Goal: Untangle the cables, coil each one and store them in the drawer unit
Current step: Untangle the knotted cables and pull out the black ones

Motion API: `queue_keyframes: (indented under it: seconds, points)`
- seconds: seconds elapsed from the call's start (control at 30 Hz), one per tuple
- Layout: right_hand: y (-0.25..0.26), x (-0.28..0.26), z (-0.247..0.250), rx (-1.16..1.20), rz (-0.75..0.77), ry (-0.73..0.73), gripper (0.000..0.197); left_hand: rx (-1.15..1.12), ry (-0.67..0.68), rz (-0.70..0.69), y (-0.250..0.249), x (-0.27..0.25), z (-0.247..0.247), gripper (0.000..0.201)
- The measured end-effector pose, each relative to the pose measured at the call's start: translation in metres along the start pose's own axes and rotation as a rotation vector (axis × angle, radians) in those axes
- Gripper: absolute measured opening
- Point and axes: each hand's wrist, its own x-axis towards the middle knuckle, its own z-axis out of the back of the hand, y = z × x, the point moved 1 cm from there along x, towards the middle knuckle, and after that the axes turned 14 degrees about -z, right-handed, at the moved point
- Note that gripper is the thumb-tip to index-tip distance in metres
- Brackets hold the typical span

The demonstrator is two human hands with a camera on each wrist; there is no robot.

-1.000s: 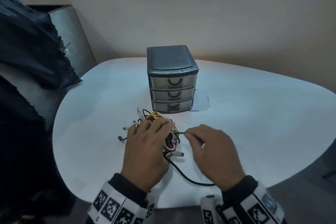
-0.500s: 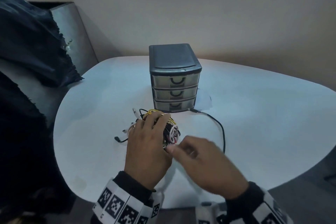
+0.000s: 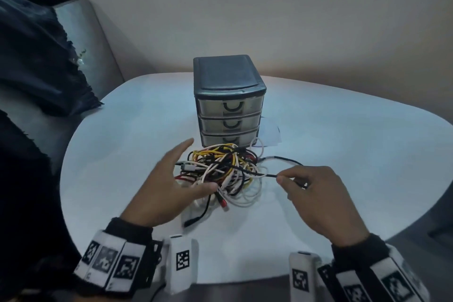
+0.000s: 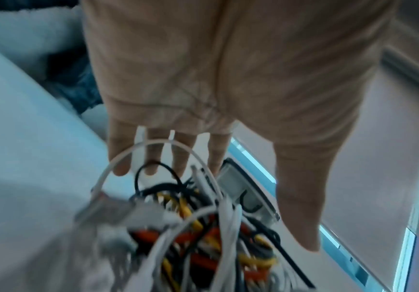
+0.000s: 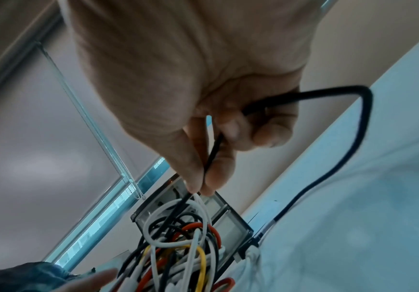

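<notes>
A tangle of cables [image 3: 224, 174], white, black, yellow and red, lies on the white table [image 3: 343, 154] just in front of a dark three-drawer unit [image 3: 229, 103] with all drawers closed. My right hand [image 3: 316, 193] pinches a black cable [image 3: 266, 174] between thumb and forefinger to the right of the heap; in the right wrist view the black cable [image 5: 353, 142] loops out of my right hand [image 5: 198, 183] and back down to the table. My left hand [image 3: 171, 179] hovers with straight spread fingers at the left of the heap; in the left wrist view my left hand [image 4: 203, 177] hangs above the tangle [image 4: 203, 237].
A sheet of paper [image 3: 269, 133] lies under the right side of the drawer unit. Dark cloth [image 3: 36, 61] drapes over a grey seat at the left. The table's front edge runs near my wrists; bare tabletop lies right and left of the heap.
My left hand lifted off the bundle and spread its fingers, so the heap loosened and spread. My right hand moved right, drawing a black cable out of the tangle.
</notes>
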Motion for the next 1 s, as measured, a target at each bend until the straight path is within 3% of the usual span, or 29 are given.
queue_keyframes:
  seconds: [0.17,0.27,0.37,0.53,0.67,0.73,0.83,0.9,1.0]
  points:
    - [0.005,-0.004,-0.003,0.034,0.026,0.049,0.017,0.025,0.056,0.121,0.009,0.009,-0.013,0.112]
    - [0.005,-0.004,-0.003,0.079,0.049,0.050,0.019,0.010,0.055,0.125,0.015,0.010,-0.014,0.080]
    - [0.014,-0.010,-0.010,0.129,0.107,0.056,0.021,-0.008,0.042,0.113,0.010,0.007,-0.018,0.073]
    - [0.019,-0.013,-0.016,0.216,0.123,0.001,0.015,-0.189,0.113,0.126,0.014,0.006,-0.020,0.092]
    - [0.010,-0.010,-0.011,0.240,0.049,-0.152,0.016,-0.237,0.085,0.292,0.016,0.005,-0.012,0.106]
    - [0.013,-0.013,-0.012,0.250,0.123,-0.193,0.021,-0.105,0.126,0.324,0.020,0.005,-0.013,0.100]
    - [0.025,-0.020,-0.022,0.216,0.256,-0.062,0.031,-0.035,0.213,0.328,0.016,0.003,-0.017,0.089]
    - [0.028,-0.022,-0.031,0.137,0.318,-0.014,0.030,-0.036,0.198,0.310,0.011,0.001,-0.021,0.084]
    - [0.024,-0.019,-0.035,0.101,0.341,-0.068,0.020,-0.144,0.106,0.329,0.012,0.001,-0.026,0.084]
